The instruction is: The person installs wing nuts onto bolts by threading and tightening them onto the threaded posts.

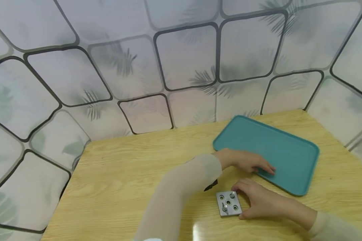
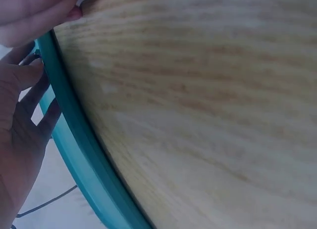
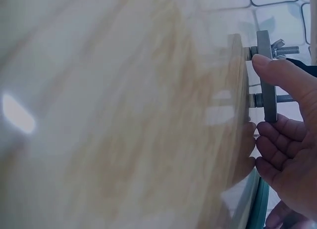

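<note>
My right hand (image 1: pixel 259 201) holds a square metal plate (image 1: pixel 228 203) on the table, thumb at its near corner and fingertips at its far edge. Bolts stand through the plate's holes, and one carries a wing nut (image 3: pixel 278 46). In the right wrist view, the right hand (image 3: pixel 292 135) has its thumb on the plate's edge and its other fingers bent below. My left hand (image 1: pixel 248 162) reaches over the near rim of a teal tray (image 1: pixel 289 144), fingertips down inside. In the left wrist view, a tiny dark spot shows by its fingertips; whether they pinch something is unclear.
The wood-grain table (image 1: pixel 123 174) carries the tray at its far right. A patterned curtain (image 1: pixel 187 57) rises along the back and sides. A short black strap end (image 1: pixel 211 185) sticks out by the left cuff.
</note>
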`<move>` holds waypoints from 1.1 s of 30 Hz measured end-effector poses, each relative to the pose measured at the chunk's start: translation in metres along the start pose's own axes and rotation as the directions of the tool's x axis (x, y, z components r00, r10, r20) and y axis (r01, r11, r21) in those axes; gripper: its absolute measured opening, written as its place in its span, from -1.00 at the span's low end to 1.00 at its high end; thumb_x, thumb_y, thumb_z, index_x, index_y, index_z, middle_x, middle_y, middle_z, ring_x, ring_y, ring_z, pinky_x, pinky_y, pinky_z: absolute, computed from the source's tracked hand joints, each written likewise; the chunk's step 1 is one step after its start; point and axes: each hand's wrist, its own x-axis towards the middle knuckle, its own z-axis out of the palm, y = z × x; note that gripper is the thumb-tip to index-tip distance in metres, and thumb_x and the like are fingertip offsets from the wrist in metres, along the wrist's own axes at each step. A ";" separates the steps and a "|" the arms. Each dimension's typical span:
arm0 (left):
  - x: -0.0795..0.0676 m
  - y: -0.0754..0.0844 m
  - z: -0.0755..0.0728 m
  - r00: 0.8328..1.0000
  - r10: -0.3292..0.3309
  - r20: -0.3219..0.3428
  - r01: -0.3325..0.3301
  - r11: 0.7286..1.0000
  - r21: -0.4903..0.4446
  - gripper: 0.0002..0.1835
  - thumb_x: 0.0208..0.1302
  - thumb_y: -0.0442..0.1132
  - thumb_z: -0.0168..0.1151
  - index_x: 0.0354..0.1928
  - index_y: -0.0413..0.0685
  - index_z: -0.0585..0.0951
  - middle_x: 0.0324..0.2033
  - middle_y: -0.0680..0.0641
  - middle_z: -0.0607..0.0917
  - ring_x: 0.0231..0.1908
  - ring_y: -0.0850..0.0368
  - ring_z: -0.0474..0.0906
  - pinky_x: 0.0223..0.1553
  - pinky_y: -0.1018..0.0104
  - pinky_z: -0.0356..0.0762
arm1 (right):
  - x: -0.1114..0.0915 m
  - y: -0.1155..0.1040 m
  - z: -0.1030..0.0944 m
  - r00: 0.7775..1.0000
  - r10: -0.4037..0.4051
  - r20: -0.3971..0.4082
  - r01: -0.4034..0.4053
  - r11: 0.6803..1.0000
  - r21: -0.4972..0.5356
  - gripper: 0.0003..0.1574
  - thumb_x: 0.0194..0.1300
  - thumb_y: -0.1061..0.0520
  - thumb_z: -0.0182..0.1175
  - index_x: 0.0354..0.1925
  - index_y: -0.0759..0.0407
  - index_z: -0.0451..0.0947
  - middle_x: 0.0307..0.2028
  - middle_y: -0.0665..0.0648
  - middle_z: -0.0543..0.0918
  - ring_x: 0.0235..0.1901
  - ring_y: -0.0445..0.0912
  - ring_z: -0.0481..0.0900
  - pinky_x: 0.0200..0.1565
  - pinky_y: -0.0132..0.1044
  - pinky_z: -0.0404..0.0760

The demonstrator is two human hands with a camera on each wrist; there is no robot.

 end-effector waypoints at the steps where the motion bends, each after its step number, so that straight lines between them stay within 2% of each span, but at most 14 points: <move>1: 0.000 0.001 0.002 1.000 -0.016 0.002 0.016 1.000 0.005 -0.50 0.45 -0.41 -0.17 0.37 0.08 0.29 0.41 0.11 0.19 0.39 0.34 0.01 0.28 0.67 -0.15 | 0.000 0.000 0.001 1.000 0.004 0.004 -0.004 1.000 0.003 -0.20 -0.07 -0.24 0.44 0.03 0.14 0.44 -0.02 -0.06 0.50 0.03 -0.04 0.42 0.03 -0.07 0.46; 4: 0.001 0.003 0.006 0.998 -0.063 0.006 0.063 0.996 0.065 -0.55 0.49 -0.32 -0.19 0.34 0.15 0.35 0.39 0.19 0.22 0.37 0.37 0.05 0.28 0.65 -0.09 | 0.000 -0.001 0.002 1.000 0.000 -0.007 -0.001 1.000 -0.014 -0.21 -0.09 -0.20 0.45 0.02 0.16 0.45 -0.03 -0.04 0.51 0.03 -0.03 0.43 0.03 -0.06 0.45; 7: 0.001 0.004 0.006 0.997 -0.080 0.000 0.079 0.986 0.144 -0.59 0.50 -0.28 -0.18 0.29 0.17 0.41 0.35 0.22 0.29 0.34 0.37 0.12 0.27 0.64 -0.02 | 0.001 -0.001 0.002 1.000 -0.011 -0.018 0.011 1.000 -0.025 -0.21 -0.10 -0.18 0.47 0.02 0.17 0.45 -0.04 -0.03 0.52 0.02 -0.02 0.44 0.02 -0.06 0.45; 12: -0.004 0.003 0.006 0.994 -0.086 -0.072 0.099 0.975 0.198 -0.64 0.46 -0.32 -0.08 0.18 0.10 0.54 0.22 0.14 0.48 0.25 0.34 0.30 0.20 0.65 0.14 | 0.002 -0.001 0.002 1.000 -0.006 -0.003 0.006 1.000 -0.012 -0.21 -0.08 -0.21 0.45 0.02 0.17 0.45 -0.04 -0.03 0.51 0.01 -0.02 0.44 0.01 -0.07 0.47; 16: -0.012 -0.001 0.008 0.983 -0.114 -0.147 0.138 0.977 0.163 -0.65 0.43 -0.39 -0.05 0.09 0.08 0.61 0.13 0.13 0.55 0.17 0.32 0.39 0.12 0.66 0.22 | 0.003 -0.001 0.002 1.000 -0.009 -0.005 0.009 1.000 -0.007 -0.21 -0.09 -0.22 0.46 0.01 0.16 0.45 -0.05 -0.05 0.51 0.00 -0.05 0.42 0.00 -0.10 0.47; 20: -0.017 -0.004 0.011 0.973 -0.114 -0.200 0.142 0.982 0.129 -0.66 0.43 -0.40 -0.06 0.04 0.09 0.62 0.04 0.13 0.57 0.09 0.33 0.43 0.07 0.67 0.25 | 0.002 0.000 0.001 1.000 -0.004 -0.001 0.004 1.000 -0.005 -0.21 -0.10 -0.22 0.46 0.01 0.14 0.46 -0.06 -0.08 0.51 -0.02 -0.10 0.41 -0.01 -0.14 0.47; 24: -0.016 -0.005 0.014 0.963 -0.165 -0.212 0.176 0.984 0.035 -0.65 0.44 -0.37 -0.08 0.16 0.06 0.50 0.02 0.12 0.56 0.06 0.35 0.42 0.06 0.65 0.25 | -0.001 0.001 0.000 1.000 0.011 0.007 -0.011 1.000 -0.003 -0.20 -0.11 -0.22 0.46 0.02 0.13 0.45 -0.06 -0.09 0.50 -0.03 -0.12 0.40 -0.01 -0.14 0.47; 27: -0.016 -0.005 0.015 0.952 -0.224 -0.208 0.219 0.975 -0.050 -0.58 0.44 -0.36 -0.08 0.28 0.08 0.36 0.03 0.11 0.53 0.06 0.36 0.40 0.08 0.63 0.24 | -0.001 0.001 0.000 1.000 0.011 0.007 -0.011 1.000 -0.003 -0.20 -0.11 -0.22 0.46 0.02 0.14 0.45 -0.06 -0.08 0.50 -0.02 -0.12 0.40 0.00 -0.13 0.47; 30: -0.021 -0.006 0.017 0.948 -0.194 -0.252 0.204 0.979 0.016 -0.56 0.44 -0.36 -0.08 0.31 0.05 0.34 0.09 0.06 0.50 0.09 0.31 0.39 0.11 0.61 0.24 | 0.000 0.001 0.000 1.000 0.010 0.008 -0.010 1.000 -0.008 -0.20 -0.11 -0.22 0.46 0.02 0.13 0.45 -0.05 -0.07 0.50 -0.01 -0.10 0.41 0.01 -0.11 0.47; 33: -0.034 -0.005 0.016 0.939 -0.111 -0.326 0.164 0.977 0.139 -0.60 0.42 -0.39 -0.04 0.25 -0.03 0.43 0.10 0.00 0.50 0.12 0.23 0.37 0.14 0.60 0.22 | 0.003 -0.001 -0.001 1.000 0.015 0.013 -0.015 1.000 -0.015 -0.19 -0.11 -0.20 0.46 0.03 0.15 0.45 -0.04 -0.04 0.50 0.00 -0.08 0.41 0.02 -0.08 0.46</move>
